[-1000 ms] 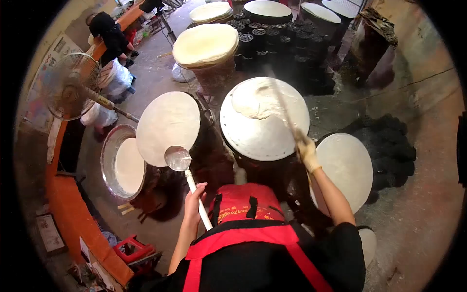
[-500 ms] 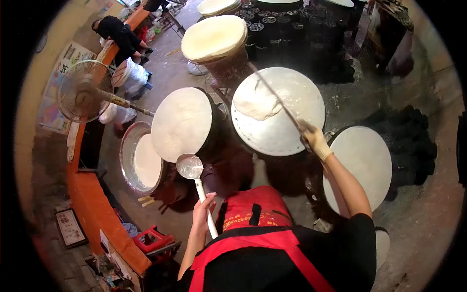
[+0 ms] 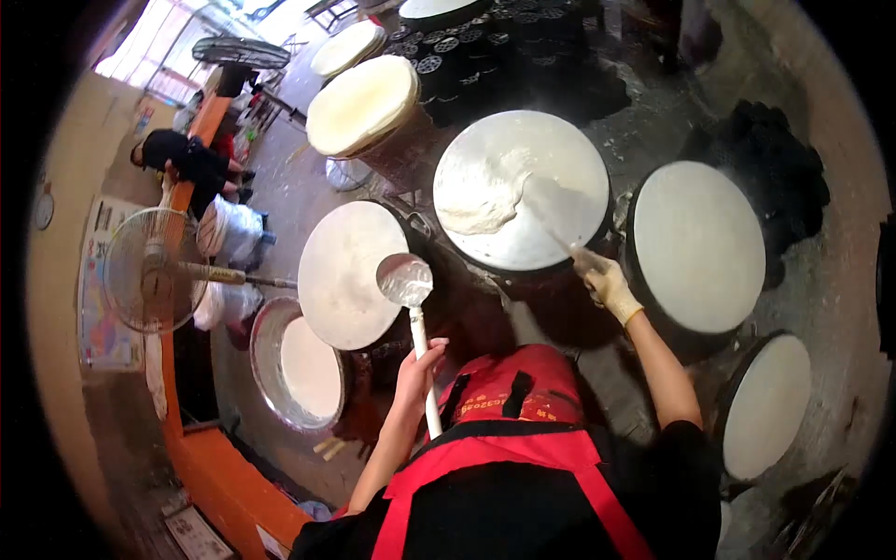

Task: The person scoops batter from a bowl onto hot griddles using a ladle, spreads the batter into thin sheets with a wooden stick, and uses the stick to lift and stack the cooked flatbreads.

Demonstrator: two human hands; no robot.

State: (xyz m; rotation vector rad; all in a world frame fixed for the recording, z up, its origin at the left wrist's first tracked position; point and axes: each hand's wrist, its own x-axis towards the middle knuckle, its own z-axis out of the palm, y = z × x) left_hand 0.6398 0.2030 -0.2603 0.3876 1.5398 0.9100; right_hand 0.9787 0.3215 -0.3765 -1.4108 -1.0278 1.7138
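While the left hand (image 3: 418, 373) has its grip wrapped around a white ladle (image 3: 417, 327), the right hand (image 3: 610, 287), in a pale glove, grips a scraper (image 3: 553, 207) over the middle round plate (image 3: 504, 250). Wet batter (image 3: 481, 198) fills much of the plate's left side, with bare room toward its right edge, and a thin gap before the right plate (image 3: 700, 247). The scraper's long way slants forward and left from the glove, and the ladle points forward, leaning slightly left.
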